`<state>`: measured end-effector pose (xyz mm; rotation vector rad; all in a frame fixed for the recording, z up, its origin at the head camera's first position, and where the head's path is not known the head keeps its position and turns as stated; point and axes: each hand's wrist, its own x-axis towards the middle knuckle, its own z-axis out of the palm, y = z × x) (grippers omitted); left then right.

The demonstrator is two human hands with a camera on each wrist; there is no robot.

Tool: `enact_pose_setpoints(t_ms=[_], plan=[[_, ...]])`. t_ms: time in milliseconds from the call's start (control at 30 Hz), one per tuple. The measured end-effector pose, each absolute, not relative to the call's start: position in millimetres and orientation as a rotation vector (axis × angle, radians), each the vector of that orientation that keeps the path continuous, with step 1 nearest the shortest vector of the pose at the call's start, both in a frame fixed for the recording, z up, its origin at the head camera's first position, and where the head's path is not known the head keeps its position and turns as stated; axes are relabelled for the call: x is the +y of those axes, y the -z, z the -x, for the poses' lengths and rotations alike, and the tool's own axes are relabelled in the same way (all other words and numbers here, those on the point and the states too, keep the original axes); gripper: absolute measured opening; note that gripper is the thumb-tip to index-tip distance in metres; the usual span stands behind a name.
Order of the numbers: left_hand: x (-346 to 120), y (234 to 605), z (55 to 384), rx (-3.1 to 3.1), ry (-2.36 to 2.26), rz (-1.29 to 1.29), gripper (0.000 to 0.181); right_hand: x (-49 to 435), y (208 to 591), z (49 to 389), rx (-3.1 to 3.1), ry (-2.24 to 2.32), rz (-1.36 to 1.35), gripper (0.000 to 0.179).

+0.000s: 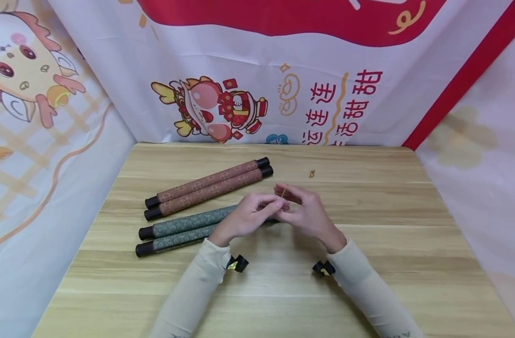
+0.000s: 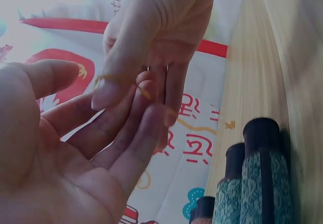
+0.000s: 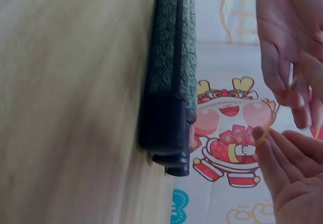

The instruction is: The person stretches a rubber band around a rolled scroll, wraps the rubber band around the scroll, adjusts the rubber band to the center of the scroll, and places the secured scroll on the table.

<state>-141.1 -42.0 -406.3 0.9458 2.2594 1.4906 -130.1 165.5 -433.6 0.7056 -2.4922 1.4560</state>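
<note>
A thin yellowish rubber band (image 1: 284, 190) stretches between the two hands, over the middle of the table. My left hand (image 1: 255, 213) holds it at the fingertips, its palm turned inward in the left wrist view. From the other side, my right hand (image 1: 306, 213) holds the band too, and in the left wrist view the band crosses the right thumb (image 2: 108, 90). Beneath and beside the left hand lie two green patterned scrolls (image 1: 190, 223) with dark end knobs; the hands cover their right ends in the head view.
Two brown patterned scrolls (image 1: 208, 185) lie side by side behind the green ones. A small tan twisted band (image 1: 312, 173) lies on the wooden table (image 1: 388, 272), beyond the right hand. Printed cloth (image 1: 261, 84) hangs along the table's back edge and both sides.
</note>
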Motion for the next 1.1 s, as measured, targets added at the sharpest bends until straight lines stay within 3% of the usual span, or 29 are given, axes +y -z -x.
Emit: enact_pose_setpoints(t_ms=[400, 867, 1100], plan=[[-69.5, 409.1, 147.7, 2.53, -1.198, -0.88, 0.037, 177.9, 426.8, 133.2, -2.815, -1.336, -0.603, 0.09], [-98.4, 440.2, 145.7, 2.838, -0.526, -0.875, 0.1, 192.3, 431.5, 131.6, -3.052, -1.134, -0.561, 0.123], [-103.9, 457.1, 148.4, 2.801, -0.452, -0.778, 0.109, 198.6, 435.5, 132.0, -3.094, -1.119, -0.53, 0.125]])
